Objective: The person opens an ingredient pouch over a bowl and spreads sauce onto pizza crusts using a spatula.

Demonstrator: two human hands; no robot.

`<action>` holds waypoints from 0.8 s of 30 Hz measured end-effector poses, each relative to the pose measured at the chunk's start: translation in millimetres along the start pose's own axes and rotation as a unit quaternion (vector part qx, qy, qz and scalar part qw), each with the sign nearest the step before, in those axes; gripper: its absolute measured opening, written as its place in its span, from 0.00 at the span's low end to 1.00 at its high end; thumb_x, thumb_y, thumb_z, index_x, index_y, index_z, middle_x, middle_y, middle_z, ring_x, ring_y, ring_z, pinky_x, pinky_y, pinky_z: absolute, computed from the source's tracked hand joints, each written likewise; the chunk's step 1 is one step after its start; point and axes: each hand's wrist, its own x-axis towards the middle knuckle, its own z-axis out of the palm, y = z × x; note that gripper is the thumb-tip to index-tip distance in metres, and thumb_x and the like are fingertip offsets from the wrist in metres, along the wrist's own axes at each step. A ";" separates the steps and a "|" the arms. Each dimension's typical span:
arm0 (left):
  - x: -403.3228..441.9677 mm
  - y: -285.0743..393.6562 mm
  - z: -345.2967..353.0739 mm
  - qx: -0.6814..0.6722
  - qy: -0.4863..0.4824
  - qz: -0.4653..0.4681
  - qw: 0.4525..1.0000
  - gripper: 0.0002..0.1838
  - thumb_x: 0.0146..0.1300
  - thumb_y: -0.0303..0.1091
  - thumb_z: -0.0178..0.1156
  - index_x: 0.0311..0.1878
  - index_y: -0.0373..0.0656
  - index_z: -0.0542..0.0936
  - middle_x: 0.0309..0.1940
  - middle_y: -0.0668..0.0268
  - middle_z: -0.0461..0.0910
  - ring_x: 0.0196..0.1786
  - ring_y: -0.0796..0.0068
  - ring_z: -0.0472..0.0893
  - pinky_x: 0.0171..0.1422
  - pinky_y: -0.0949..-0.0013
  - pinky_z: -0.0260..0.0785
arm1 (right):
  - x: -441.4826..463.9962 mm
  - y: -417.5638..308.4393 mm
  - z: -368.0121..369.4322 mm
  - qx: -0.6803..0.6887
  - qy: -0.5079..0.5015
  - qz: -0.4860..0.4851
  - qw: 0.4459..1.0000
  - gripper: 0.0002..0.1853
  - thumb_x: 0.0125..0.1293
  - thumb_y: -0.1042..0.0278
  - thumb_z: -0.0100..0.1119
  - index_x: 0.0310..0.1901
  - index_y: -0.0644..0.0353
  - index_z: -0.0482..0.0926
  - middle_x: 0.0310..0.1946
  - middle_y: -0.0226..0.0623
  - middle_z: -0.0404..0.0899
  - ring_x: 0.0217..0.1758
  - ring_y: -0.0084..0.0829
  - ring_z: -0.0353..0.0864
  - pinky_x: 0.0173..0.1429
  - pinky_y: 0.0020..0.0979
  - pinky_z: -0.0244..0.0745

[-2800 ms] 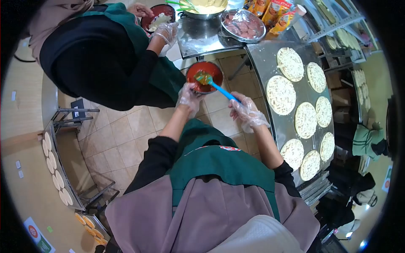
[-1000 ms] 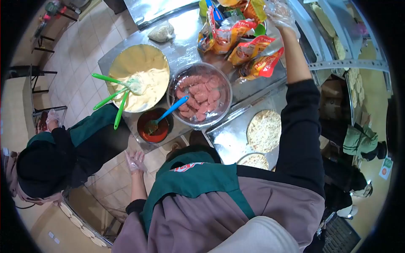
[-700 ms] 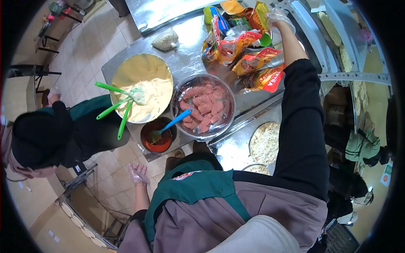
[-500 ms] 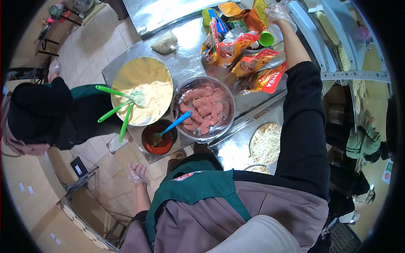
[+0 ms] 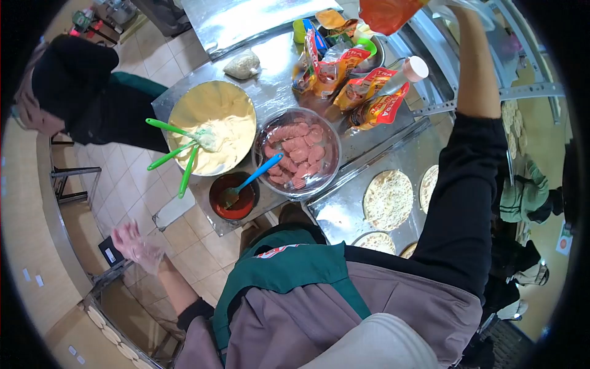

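Observation:
My right hand (image 5: pixel 465 8), in a clear plastic glove at the top edge of the view, grips an orange-red pouch (image 5: pixel 388 13) raised above the table; its fingers are partly cut off. Below it stand several printed pouches (image 5: pixel 332 77) and a clear bottle with a white-pink cap (image 5: pixel 415 69). Out to the left, my gloved left hand (image 5: pixel 138 246) is open above the floor, fingers apart, holding nothing.
On the metal table (image 5: pixel 279 67) stand a bowl of pale cream (image 5: pixel 227 111) with green-handled spatulas, a bowl of sliced meat (image 5: pixel 298 154), a red sauce bowl (image 5: pixel 246 206) with a blue-handled brush, and a small bag (image 5: pixel 242 64). Topped flatbreads (image 5: pixel 388 200) lie on the right. A co-worker (image 5: pixel 74 80) is at left.
My right hand has lifted the orange-red pouch up and away from the other pouches, uncovering the bottle. My left hand has swung outward to the left. The co-worker has moved up the view.

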 end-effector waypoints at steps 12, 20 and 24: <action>-80.2 119.3 175.3 -0.291 -0.528 0.089 0.793 0.29 0.58 0.31 0.60 0.61 0.37 0.62 0.56 0.58 0.68 0.58 0.70 0.69 0.58 0.69 0.66 | -100.6 -166.6 -213.8 0.637 -0.150 -0.002 0.756 0.22 0.52 0.60 0.66 0.45 0.65 0.76 0.37 0.36 0.79 0.41 0.29 0.78 0.48 0.27 0.73; -116.7 107.6 108.1 -0.449 -0.634 -0.292 0.558 0.21 0.64 0.32 0.55 0.58 0.36 0.66 0.52 0.61 0.73 0.54 0.71 0.73 0.58 0.65 0.66 | -187.3 -293.8 -205.1 0.620 -0.127 0.095 0.768 0.13 0.61 0.65 0.59 0.44 0.63 0.77 0.39 0.29 0.77 0.42 0.19 0.73 0.47 0.21 0.67; -115.5 70.5 99.5 -0.406 -0.635 -0.324 0.573 0.21 0.64 0.34 0.54 0.58 0.38 0.65 0.54 0.59 0.72 0.55 0.65 0.74 0.58 0.62 0.69 | -249.6 -320.3 -173.2 0.704 -0.062 0.259 0.658 0.26 0.60 0.53 0.59 0.57 0.55 0.68 0.41 0.29 0.75 0.47 0.23 0.72 0.52 0.26 0.66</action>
